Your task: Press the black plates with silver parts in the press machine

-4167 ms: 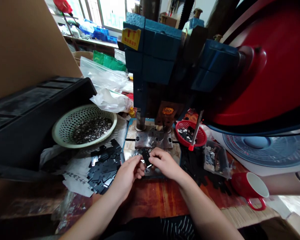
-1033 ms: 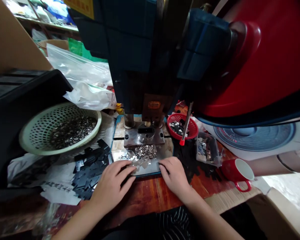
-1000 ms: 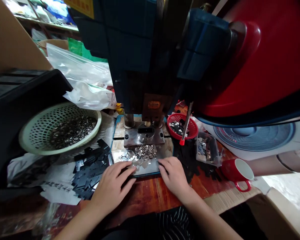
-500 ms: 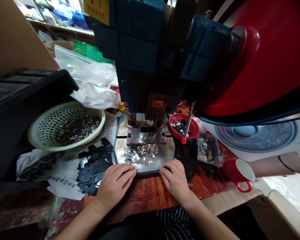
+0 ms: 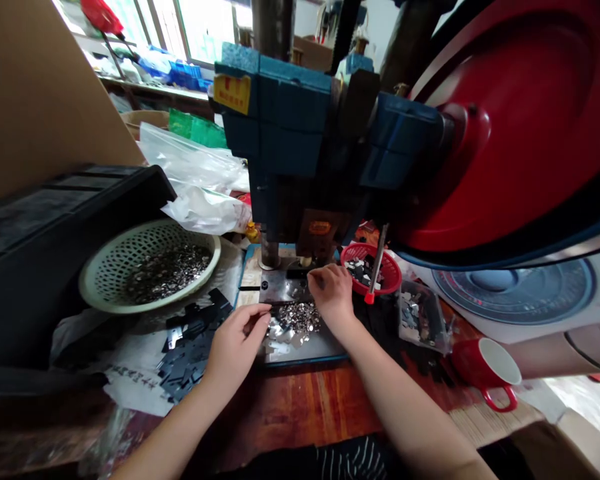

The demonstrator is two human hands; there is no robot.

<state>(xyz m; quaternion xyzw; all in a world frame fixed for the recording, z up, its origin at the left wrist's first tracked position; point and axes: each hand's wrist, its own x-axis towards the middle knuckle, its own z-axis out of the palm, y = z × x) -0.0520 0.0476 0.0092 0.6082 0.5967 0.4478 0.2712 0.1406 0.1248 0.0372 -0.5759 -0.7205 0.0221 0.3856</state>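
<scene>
A blue bench press [image 5: 290, 147] stands before me, with a steel die block [image 5: 277, 288] on its base plate [image 5: 300, 352]. Small shiny metal pieces [image 5: 297, 317] lie heaped in front of the block, with flat bright scraps beside them. At the heap's left edge is my left hand [image 5: 237, 340], thumb and forefinger curved into a pinch; anything between the tips is too small to make out. My right hand [image 5: 333, 297] reaches over the right of the die block, fingers curled together, and what they hold is hidden.
Dark flat plates [image 5: 190, 353] are piled at left, near a pale green basket [image 5: 93, 293] of small metal parts. On the right are a red basket [image 5: 395, 270], a clear plastic box [image 5: 437, 333] and a red mug [image 5: 473, 363]. The large red flywheel [image 5: 520, 133] overhangs that side.
Both hands have left the plate's front edge. My right hand has gone forward to the die block, my left forward to the heap, its fingers now pinched. The camera view has tilted up.
</scene>
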